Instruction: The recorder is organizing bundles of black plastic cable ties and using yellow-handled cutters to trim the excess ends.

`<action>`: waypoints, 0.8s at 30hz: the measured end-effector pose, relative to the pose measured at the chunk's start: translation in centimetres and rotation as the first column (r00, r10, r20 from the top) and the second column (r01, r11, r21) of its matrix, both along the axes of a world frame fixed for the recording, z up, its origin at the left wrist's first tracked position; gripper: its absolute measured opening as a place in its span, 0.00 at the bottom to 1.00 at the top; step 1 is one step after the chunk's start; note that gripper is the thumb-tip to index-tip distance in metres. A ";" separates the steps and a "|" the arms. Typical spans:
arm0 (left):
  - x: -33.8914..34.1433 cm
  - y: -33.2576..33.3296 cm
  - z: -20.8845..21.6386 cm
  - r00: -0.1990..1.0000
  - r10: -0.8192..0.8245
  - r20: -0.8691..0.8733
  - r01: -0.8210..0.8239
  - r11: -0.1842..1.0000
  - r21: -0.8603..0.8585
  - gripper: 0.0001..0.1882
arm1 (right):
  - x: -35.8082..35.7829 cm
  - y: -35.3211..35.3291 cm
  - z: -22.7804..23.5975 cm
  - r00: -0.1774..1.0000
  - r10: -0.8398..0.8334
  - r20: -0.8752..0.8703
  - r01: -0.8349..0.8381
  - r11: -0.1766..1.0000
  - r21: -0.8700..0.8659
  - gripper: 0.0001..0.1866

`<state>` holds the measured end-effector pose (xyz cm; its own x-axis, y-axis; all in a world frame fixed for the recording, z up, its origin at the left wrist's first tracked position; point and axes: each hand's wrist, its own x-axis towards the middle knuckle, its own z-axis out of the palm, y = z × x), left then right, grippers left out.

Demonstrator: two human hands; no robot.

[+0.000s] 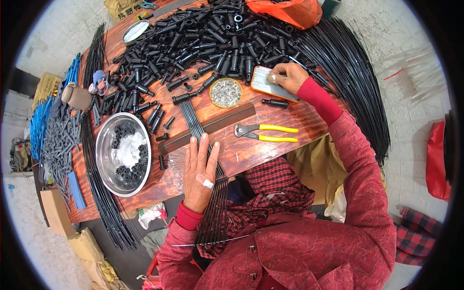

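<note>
Rods (192, 119) under left hand (197, 166) (right hand (290, 78) apart)

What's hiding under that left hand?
Thin black rods run under the left hand, showing beyond its fingertips and past its thumb. Its palm covers whatever lies right beneath, so that part can't be seen.

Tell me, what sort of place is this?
Probably a small hand-assembly workshop: a wooden table holds yellow-handled pliers and a heap of black parts, with bundles of thin black rods toward both sides.
</note>
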<state>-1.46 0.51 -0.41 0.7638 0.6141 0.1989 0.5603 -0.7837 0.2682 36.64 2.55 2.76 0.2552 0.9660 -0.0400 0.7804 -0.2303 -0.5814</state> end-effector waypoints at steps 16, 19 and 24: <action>-0.3 0.4 -0.4 1.000 -0.011 0.026 0.010 1.000 0.026 0.29 | -10.2 6.2 0.9 0.787 0.616 0.027 -0.601 0.758 0.254 0.12; -0.3 0.5 -0.2 0.999 -0.021 0.036 0.020 1.000 0.016 0.28 | -11.9 7.0 -0.3 0.808 0.575 0.125 -0.586 0.768 0.257 0.15; -0.3 0.6 0.2 0.999 -0.017 0.049 0.018 1.000 -0.009 0.27 | -12.7 7.8 -1.3 0.814 0.554 0.177 -0.581 0.783 0.223 0.16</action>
<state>-1.74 1.09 -0.22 0.7641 0.6025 0.2306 0.5324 -0.7908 0.3020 23.90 10.37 1.46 -0.3530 0.9090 0.2217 0.7775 0.4168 -0.4709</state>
